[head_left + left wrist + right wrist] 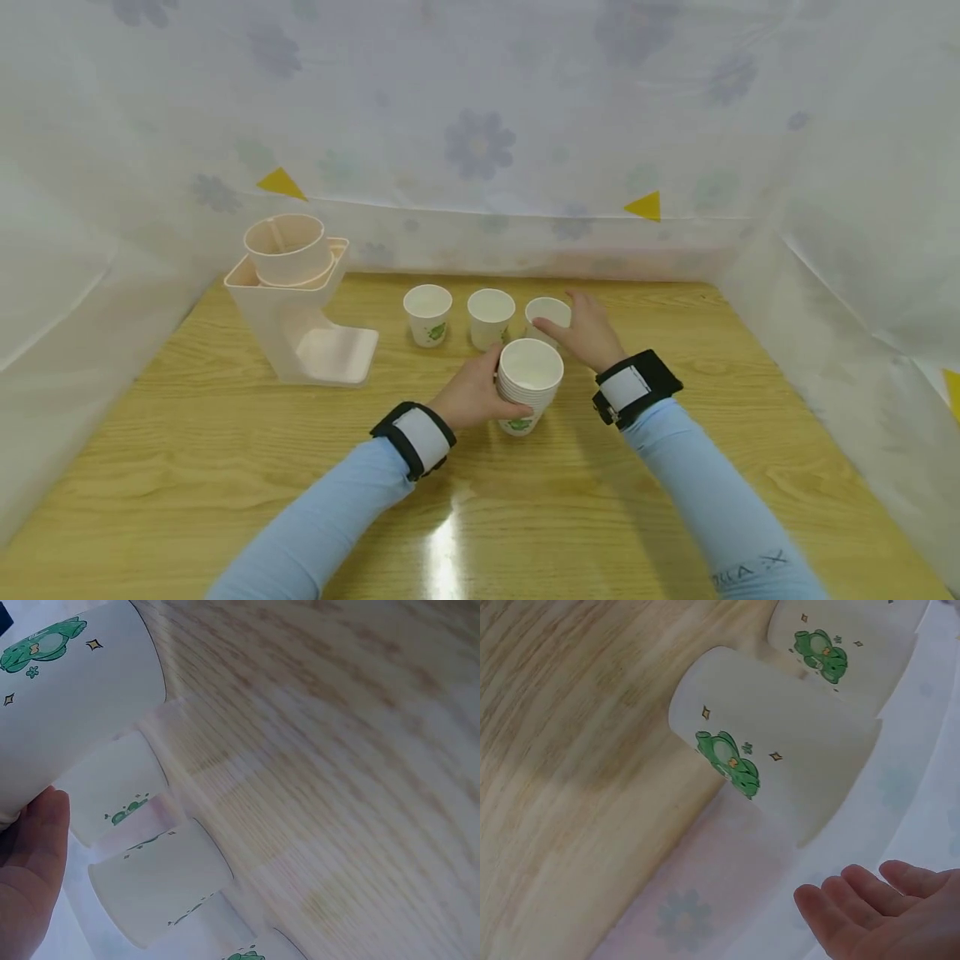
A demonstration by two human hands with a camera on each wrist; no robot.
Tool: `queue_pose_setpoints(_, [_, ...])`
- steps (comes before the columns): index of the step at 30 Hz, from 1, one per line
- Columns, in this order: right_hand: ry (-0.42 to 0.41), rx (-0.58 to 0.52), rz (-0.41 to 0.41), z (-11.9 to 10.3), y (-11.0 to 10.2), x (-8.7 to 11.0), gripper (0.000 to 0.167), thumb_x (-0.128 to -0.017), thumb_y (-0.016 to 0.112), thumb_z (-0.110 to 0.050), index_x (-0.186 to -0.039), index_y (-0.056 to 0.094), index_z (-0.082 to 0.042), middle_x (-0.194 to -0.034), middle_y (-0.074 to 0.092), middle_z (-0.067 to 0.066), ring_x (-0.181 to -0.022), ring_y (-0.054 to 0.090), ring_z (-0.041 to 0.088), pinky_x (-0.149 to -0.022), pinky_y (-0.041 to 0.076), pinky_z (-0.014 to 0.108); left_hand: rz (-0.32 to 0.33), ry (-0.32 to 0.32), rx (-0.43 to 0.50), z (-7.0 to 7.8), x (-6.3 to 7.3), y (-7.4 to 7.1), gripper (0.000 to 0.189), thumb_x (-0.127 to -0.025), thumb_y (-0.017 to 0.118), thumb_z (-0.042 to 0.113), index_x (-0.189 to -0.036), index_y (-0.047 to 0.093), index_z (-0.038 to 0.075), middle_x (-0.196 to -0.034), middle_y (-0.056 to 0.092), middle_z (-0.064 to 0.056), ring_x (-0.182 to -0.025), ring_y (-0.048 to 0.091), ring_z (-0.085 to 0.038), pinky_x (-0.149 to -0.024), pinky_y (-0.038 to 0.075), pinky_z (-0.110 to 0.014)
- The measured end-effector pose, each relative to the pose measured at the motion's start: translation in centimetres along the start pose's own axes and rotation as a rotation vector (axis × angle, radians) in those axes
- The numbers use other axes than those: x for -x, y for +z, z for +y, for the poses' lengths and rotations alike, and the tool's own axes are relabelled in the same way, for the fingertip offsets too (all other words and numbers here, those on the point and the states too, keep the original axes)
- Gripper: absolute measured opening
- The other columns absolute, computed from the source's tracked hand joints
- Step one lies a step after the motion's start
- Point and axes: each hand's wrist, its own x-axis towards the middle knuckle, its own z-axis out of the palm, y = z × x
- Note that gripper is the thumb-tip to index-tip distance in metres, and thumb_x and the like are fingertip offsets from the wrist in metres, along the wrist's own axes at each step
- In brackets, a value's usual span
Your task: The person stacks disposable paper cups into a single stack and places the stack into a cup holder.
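My left hand (476,392) grips a nested stack of white paper cups (531,367), thumb along the near side and fingers on the far side. Green cartoon prints show low on the stack. Behind it, three paper cups stand upright in a row: a left cup (427,312), a middle cup (491,317) and a right cup (546,312). Beside the right cup is my right hand (591,335), thumb and fingers spread apart. In the right wrist view its fingers (847,904) are extended, with a gap between them and the nearest cup (780,742).
A pale pink stand (288,317) with a round cup-shaped top (288,250) and a flat foot is on the left of the wooden table (225,475). Floral white sheeting (480,100) encloses the back and sides, with yellow triangles (281,183) on it.
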Motion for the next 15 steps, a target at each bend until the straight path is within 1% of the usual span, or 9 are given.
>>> queue_pose_setpoints(4, [0.027, -0.032, -0.017, 0.7, 0.9, -1.1, 0.088, -0.086, 0.061, -0.044, -0.143, 0.020, 0.011, -0.146, 0.026, 0.032, -0.136, 0.025, 0.044, -0.109, 0.026, 0.055, -0.008, -0.029, 0.001, 0.0, -0.1, 0.2, 0.077, -0.068, 0.083, 0.022, -0.131, 0.042, 0.007, -0.123, 0.059, -0.008, -0.113, 0.057, -0.021, -0.095, 0.046, -0.037])
queue_pose_setpoints(8, [0.035, -0.074, -0.029, 1.6, 1.7, -1.9, 0.095, -0.082, 0.067, -0.040, -0.143, 0.017, 0.013, -0.145, 0.027, 0.033, -0.135, 0.028, 0.045, -0.109, 0.027, 0.054, -0.015, -0.037, 0.014, -0.1, -0.1, 0.3, 0.077, -0.068, 0.083, 0.022, -0.131, 0.042, 0.007, -0.123, 0.058, -0.008, -0.113, 0.057, -0.021, -0.095, 0.046, -0.037])
queue_pose_setpoints(12, [0.009, -0.078, -0.011, 2.1, 2.3, -2.6, 0.097, -0.077, 0.073, -0.037, -0.141, 0.020, 0.015, -0.139, 0.034, 0.035, -0.129, 0.034, 0.046, -0.105, 0.032, 0.055, -0.011, -0.045, 0.034, 0.1, 0.0, 0.2, 0.076, -0.068, 0.083, 0.020, -0.131, 0.042, 0.007, -0.124, 0.058, -0.008, -0.114, 0.057, -0.022, -0.095, 0.046, -0.038])
queue_pose_setpoints(15, [-0.002, -0.056, 0.005, 2.3, 2.7, -2.9, 0.096, -0.076, 0.073, -0.035, -0.140, 0.022, 0.015, -0.137, 0.037, 0.035, -0.127, 0.036, 0.047, -0.104, 0.033, 0.056, -0.003, -0.046, 0.022, 0.2, 0.0, 0.0, 0.076, -0.068, 0.083, 0.021, -0.131, 0.042, 0.007, -0.124, 0.058, -0.009, -0.114, 0.056, -0.022, -0.096, 0.045, -0.038])
